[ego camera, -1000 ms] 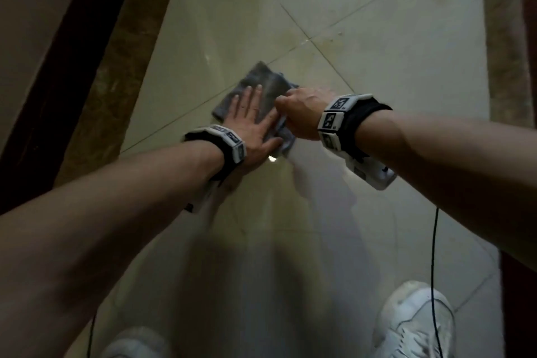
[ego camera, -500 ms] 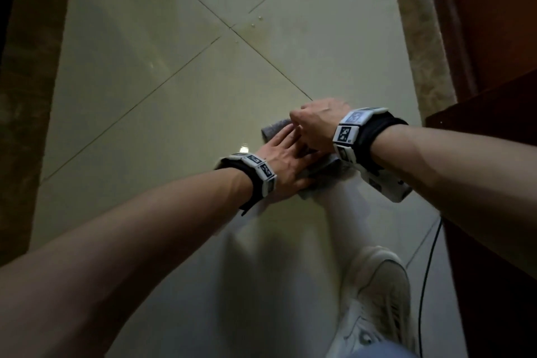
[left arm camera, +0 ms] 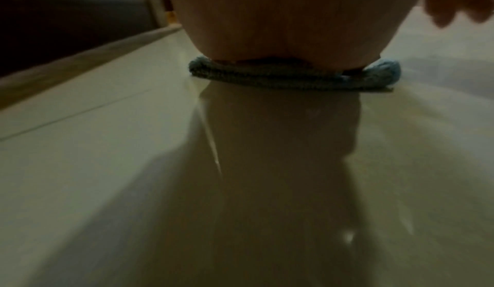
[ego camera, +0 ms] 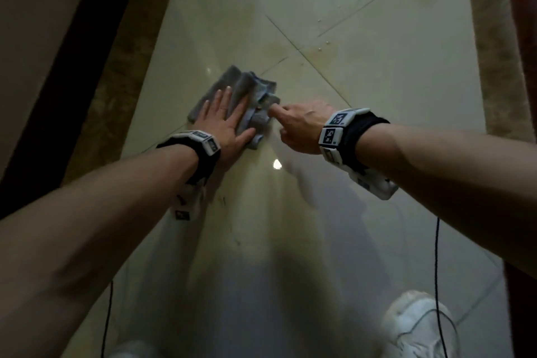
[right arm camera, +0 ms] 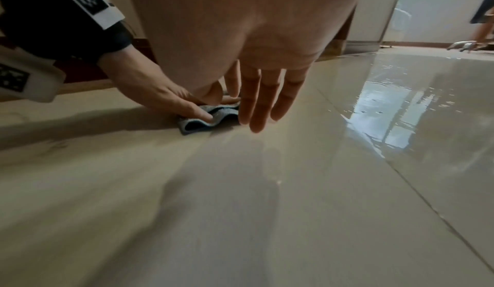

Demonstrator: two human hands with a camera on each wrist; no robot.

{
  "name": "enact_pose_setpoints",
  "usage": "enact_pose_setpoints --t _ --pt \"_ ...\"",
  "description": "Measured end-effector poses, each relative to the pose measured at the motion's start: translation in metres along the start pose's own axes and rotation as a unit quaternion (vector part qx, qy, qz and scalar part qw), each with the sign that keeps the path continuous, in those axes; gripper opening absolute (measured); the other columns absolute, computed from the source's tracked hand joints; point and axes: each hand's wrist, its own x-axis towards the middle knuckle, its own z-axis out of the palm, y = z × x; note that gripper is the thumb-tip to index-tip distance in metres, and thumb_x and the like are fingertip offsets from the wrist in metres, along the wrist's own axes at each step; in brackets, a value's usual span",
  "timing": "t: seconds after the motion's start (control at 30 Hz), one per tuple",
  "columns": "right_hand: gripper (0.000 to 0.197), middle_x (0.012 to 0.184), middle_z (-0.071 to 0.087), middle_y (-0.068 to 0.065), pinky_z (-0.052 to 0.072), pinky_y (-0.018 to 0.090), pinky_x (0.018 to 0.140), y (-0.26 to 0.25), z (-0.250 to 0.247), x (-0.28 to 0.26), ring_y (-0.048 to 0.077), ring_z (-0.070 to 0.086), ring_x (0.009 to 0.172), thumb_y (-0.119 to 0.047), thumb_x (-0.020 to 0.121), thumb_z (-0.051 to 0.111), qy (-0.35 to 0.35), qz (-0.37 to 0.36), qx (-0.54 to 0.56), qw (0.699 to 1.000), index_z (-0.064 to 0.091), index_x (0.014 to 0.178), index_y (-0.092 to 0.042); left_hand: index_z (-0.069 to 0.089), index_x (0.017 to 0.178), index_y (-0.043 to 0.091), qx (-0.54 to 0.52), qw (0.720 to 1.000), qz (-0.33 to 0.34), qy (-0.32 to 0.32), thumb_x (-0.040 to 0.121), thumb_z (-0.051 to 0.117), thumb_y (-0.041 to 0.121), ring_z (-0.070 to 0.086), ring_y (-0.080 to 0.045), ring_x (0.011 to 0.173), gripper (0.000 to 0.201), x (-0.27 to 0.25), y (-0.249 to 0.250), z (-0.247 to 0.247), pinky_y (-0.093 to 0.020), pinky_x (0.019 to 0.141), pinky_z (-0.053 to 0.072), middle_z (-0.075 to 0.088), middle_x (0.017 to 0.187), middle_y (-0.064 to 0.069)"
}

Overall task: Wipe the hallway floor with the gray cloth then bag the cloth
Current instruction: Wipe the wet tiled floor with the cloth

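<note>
The gray cloth lies bunched on the pale tiled hallway floor. My left hand presses flat on it, fingers straight and spread. In the left wrist view the heel of that hand sits on the cloth's folded edge. My right hand is just right of the cloth, with one outstretched finger touching its right edge. In the right wrist view the right hand's fingers hang straight above the floor and hold nothing, while the left hand pins the cloth.
A brown stone border and dark skirting run along the left, another border along the right. Water drops and stains lie ahead on the tiles. My white shoe stands at the lower right. A wet glossy patch and someone's legs are farther down the hall.
The cloth slid right and then back left under my left hand. My right hand, which lay curled over the cloth, has come off it; only one finger touches its edge now.
</note>
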Motion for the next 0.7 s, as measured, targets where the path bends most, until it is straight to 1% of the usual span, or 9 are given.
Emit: enact_pose_setpoints --t 0.07,0.17,0.23,0.27,0.4,0.47,0.53,0.63,0.7 --pt "0.037 0.116 0.063 0.007 0.050 0.036 0.061 -0.011 -0.002 0.014 0.033 0.062 0.086 -0.027 0.098 0.039 -0.009 -0.013 -0.017 1.000 0.038 0.134 -0.019 -0.019 0.152 0.033 -0.009 0.997 -0.075 -0.016 0.094 0.023 0.068 -0.020 -0.024 0.148 0.079 -0.011 -0.031 0.002 -0.041 0.121 -0.009 -0.026 0.160 -0.006" --pt "0.040 0.121 0.061 0.006 0.044 0.032 0.059 -0.021 -0.007 0.032 0.032 0.063 0.092 -0.027 0.099 0.038 -0.004 -0.027 -0.030 0.999 0.038 0.138 -0.020 -0.018 0.153 0.032 -0.036 0.984 -0.172 -0.008 0.094 0.023 0.068 -0.017 -0.025 0.149 0.080 -0.029 -0.070 0.011 -0.043 0.121 -0.005 -0.023 0.161 -0.008" --pt "0.042 0.121 0.061 0.006 0.040 0.031 0.057 -0.027 -0.011 0.040 0.031 0.062 0.092 -0.026 0.100 0.038 -0.009 -0.034 -0.038 0.999 0.037 0.141 -0.019 -0.017 0.154 0.031 -0.052 0.975 -0.214 0.002 0.094 0.022 0.068 -0.015 -0.025 0.149 0.080 -0.040 -0.087 0.017 -0.043 0.122 -0.004 -0.020 0.162 -0.009" --pt "0.042 0.121 0.061 0.006 0.041 0.031 0.057 -0.030 -0.013 0.043 0.031 0.062 0.093 -0.027 0.100 0.039 -0.010 -0.038 -0.043 0.998 0.036 0.141 -0.019 -0.016 0.154 0.031 -0.058 0.972 -0.226 0.003 0.094 0.023 0.068 -0.015 -0.026 0.150 0.080 -0.043 -0.091 0.019 -0.043 0.121 -0.004 -0.020 0.162 -0.009" --pt "0.042 0.121 0.060 0.006 0.045 0.032 0.060 -0.035 -0.015 0.045 0.031 0.063 0.094 -0.029 0.100 0.039 -0.020 -0.041 -0.052 0.998 0.036 0.141 -0.018 -0.014 0.155 0.027 -0.075 0.966 -0.248 0.021 0.096 0.026 0.063 -0.014 -0.029 0.149 0.080 -0.041 -0.079 0.022 -0.044 0.121 -0.004 -0.017 0.162 -0.014" --pt "0.041 0.120 0.061 0.007 0.050 0.034 0.065 -0.034 -0.013 0.042 0.032 0.063 0.095 -0.028 0.099 0.039 -0.025 -0.041 -0.051 0.998 0.037 0.139 -0.017 -0.013 0.156 0.024 -0.076 0.964 -0.256 0.021 0.097 0.026 0.061 -0.013 -0.032 0.149 0.080 -0.037 -0.067 0.019 -0.046 0.121 -0.005 -0.013 0.161 -0.019" --pt "0.041 0.120 0.062 0.008 0.054 0.038 0.071 -0.028 -0.011 0.036 0.032 0.063 0.096 -0.027 0.099 0.039 -0.035 -0.031 -0.050 0.998 0.038 0.139 -0.017 -0.014 0.155 0.021 -0.072 0.967 -0.243 0.010 0.097 0.026 0.061 -0.013 -0.035 0.149 0.081 -0.028 -0.053 0.016 -0.047 0.120 -0.007 -0.011 0.161 -0.022" --pt "0.040 0.121 0.062 0.008 0.054 0.038 0.071 -0.016 -0.005 0.025 0.032 0.063 0.095 -0.027 0.099 0.039 -0.044 -0.007 -0.049 0.998 0.040 0.137 -0.018 -0.015 0.155 0.021 -0.072 0.975 -0.210 0.003 0.096 0.029 0.062 -0.014 -0.036 0.148 0.084 -0.012 -0.030 0.008 -0.048 0.120 -0.007 -0.013 0.160 -0.022" --pt "0.038 0.122 0.062 0.008 0.054 0.038 0.073 -0.004 0.000 0.014 0.034 0.063 0.097 -0.028 0.097 0.040 -0.051 0.016 -0.044 0.998 0.043 0.134 -0.018 -0.014 0.155 0.021 -0.076 0.980 -0.184 0.007 0.095 0.032 0.062 -0.016 -0.036 0.148 0.086 0.002 -0.008 0.004 -0.049 0.119 -0.008 -0.016 0.160 -0.022"
